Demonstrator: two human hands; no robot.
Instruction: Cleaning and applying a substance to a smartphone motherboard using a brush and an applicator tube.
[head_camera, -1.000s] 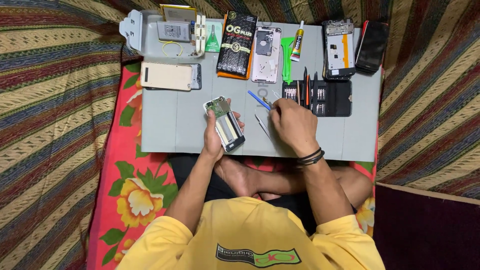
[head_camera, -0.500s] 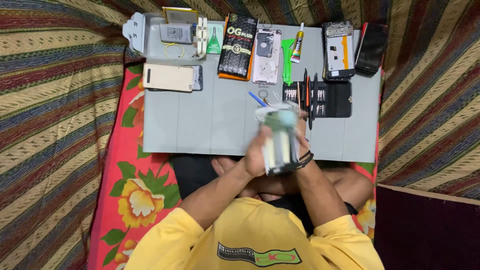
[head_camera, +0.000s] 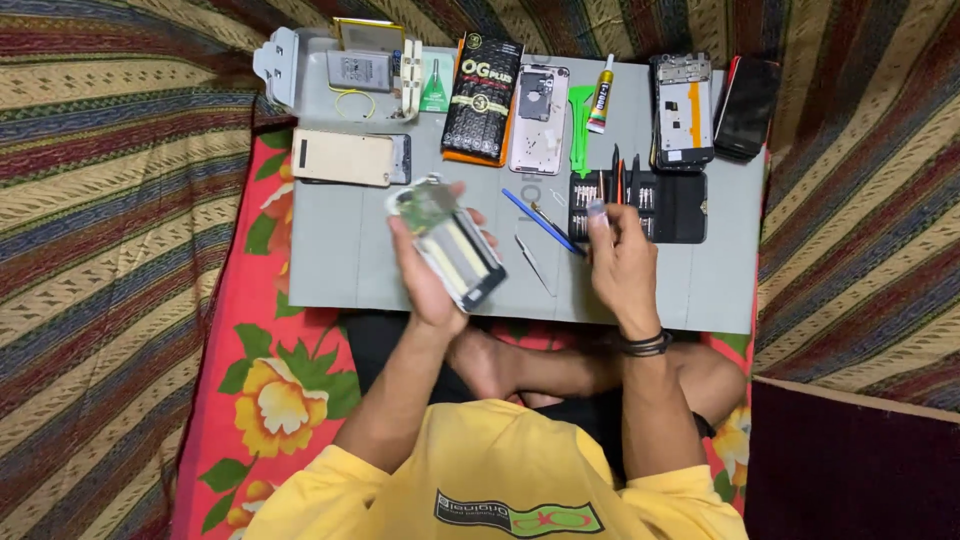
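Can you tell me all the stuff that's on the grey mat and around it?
grey mat: one, grey, over the person's lap
opened phone: one, silver with green board, in the left hand
gold phone back: one, gold, mat's left
black packet: one, black and orange, top middle
phone frame: one, silver, beside the packet
green pry tool: one, green, top middle
glue tube: one, white, top
screwdriver kit: one, black, right
blue tool: one, blue, mat's middle
tweezers: one, silver, middle
striped cloth: multicoloured, all round
left hand: holds the phone
right hand: by the kit, pinching something small
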